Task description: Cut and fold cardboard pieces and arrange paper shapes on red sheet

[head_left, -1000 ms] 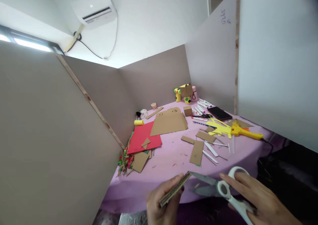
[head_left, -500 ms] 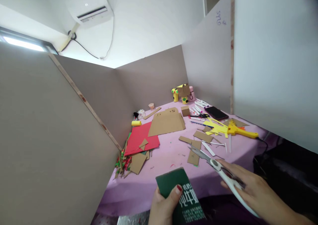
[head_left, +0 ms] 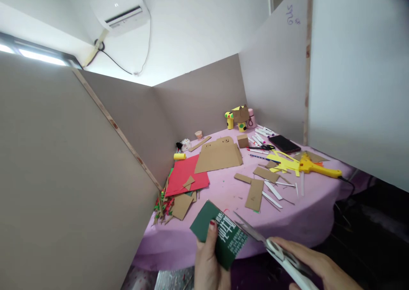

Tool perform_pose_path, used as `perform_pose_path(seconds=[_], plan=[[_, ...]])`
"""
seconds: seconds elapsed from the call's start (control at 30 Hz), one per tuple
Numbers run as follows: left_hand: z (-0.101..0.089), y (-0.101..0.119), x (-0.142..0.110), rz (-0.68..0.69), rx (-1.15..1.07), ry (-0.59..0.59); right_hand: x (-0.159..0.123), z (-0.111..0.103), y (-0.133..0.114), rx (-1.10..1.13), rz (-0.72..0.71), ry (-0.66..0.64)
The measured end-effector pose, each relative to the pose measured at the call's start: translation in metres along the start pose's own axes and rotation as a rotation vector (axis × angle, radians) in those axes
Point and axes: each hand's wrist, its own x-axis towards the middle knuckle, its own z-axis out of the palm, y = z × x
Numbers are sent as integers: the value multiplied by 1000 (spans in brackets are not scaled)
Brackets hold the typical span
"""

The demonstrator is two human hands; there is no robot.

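Note:
My left hand grips a dark green printed piece of card with white lettering, its thumb lying across the face. In my right hand is a pair of scissors with white handles. The blades are slightly parted and point left, their tips by the card's right edge; whether they touch it I cannot tell. Both hands are in front of the table's near edge. Beyond them, on the pink tablecloth, lie cut cardboard pieces and white strips.
Red sheets and a heap of scraps lie at left. A large cardboard piece is in the middle. At right are a yellow glue gun, a phone and markers. Grey partitions enclose the table.
The card has turned and risen slightly to the left. The scissors have come down and left, closer to the card. The view has shifted a little.

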Motion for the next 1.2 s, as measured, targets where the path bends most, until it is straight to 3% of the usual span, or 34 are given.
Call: perform_pose_path(seconds=[0.23,0.63,1.0,1.2], plan=[[3,-2,-6,39,14,-15,1,0,-1,-182,-31,-7],[4,-7,-2,-2,17,-2,0,3,4,84,5,-30],[6,-15,-5,10,45,1,4,1,-4,22,-13,40],[7,-20,-3,-50,37,15,4,1,-1,67,-1,2]])
